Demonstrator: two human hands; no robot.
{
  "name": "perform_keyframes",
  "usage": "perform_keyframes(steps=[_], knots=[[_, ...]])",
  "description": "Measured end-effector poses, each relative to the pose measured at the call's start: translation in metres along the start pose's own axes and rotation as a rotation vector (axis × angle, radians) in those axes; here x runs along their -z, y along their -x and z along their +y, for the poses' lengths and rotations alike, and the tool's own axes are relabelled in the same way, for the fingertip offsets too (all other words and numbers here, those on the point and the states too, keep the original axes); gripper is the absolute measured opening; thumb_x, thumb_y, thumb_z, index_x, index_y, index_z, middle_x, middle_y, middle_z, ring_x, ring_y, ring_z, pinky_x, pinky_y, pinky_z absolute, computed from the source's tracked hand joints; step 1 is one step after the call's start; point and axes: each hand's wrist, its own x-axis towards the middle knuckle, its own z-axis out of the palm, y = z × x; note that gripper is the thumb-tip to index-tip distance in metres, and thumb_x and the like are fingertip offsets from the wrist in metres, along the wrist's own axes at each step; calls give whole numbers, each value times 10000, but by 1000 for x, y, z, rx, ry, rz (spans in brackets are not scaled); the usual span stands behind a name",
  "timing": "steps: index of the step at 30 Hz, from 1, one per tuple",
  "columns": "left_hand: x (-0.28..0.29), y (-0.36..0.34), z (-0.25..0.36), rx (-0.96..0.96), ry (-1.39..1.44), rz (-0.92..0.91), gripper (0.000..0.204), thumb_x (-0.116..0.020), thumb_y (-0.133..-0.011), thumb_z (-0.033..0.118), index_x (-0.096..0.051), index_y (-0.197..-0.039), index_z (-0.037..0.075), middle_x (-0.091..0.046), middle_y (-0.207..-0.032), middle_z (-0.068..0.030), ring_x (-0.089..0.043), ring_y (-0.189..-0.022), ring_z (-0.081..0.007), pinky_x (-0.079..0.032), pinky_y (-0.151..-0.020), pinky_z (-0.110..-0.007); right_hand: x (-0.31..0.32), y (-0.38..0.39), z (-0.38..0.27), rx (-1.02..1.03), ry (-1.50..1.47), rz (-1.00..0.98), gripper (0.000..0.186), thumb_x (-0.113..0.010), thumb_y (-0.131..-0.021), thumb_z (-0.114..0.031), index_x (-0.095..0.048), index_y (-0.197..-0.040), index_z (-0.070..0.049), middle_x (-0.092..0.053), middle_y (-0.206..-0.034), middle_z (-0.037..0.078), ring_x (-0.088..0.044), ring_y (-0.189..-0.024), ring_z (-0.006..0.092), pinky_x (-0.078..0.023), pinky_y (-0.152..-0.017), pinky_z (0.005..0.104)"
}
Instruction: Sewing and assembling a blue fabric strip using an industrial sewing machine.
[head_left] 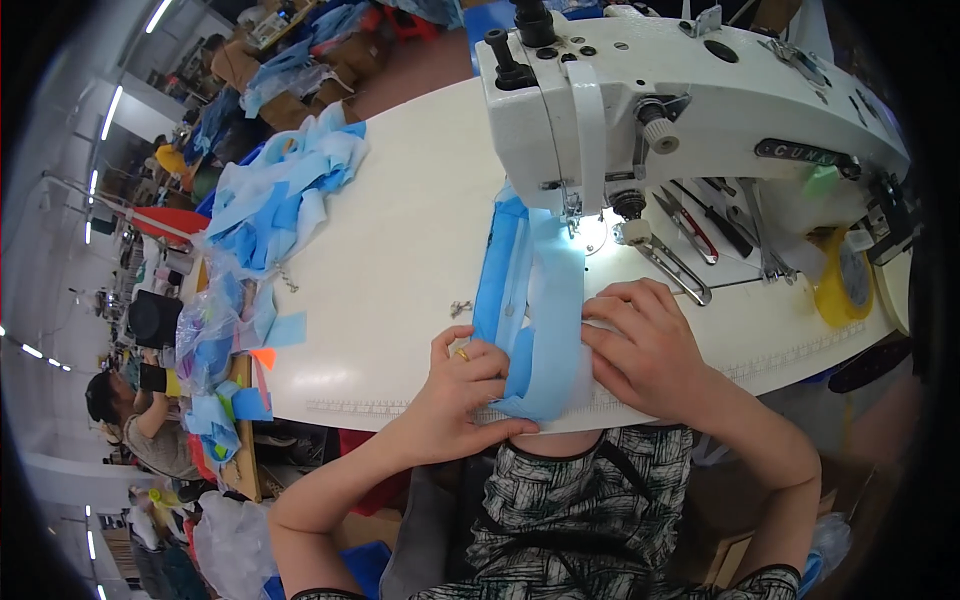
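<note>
A long piece of light and darker blue fabric [556, 320], folded lengthwise, runs from the lit needle area [573, 208] of a white sewing machine [535, 130] to the table's near edge. At its near left corner my left hand [455, 395], with a ring on one finger, is closed on the fabric, thumb along the lower edge. My right hand [645, 350] has its bent fingers against the fabric's right edge, pinching it near the front; some of its fingertips are hidden. The fabric's far end lies at the presser foot.
Right of the needle lie red-handled snips [690, 228], other metal tools and a yellow tape roll [843, 278]. A heap of blue fabric [280, 195] sits at the table's far left. Small metal pieces [460, 309] lie left of the fabric. Another person [150, 430] sits farther left.
</note>
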Motion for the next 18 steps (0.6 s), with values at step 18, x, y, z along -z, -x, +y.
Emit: perform_keyframes(steps=[18], knots=[[-5,11,18,286,1023,-586,449,-521,-1133,343,-728,-1254,-37,-761,-1181,-138,-690,-1145,-226,-504,-1030,-383,0,20,-42,-51,-95,-34,380,-794,-830,-207,-680,-1149,-33,-625,-1278,125,-570,-1225,339,-461,-1051,481]])
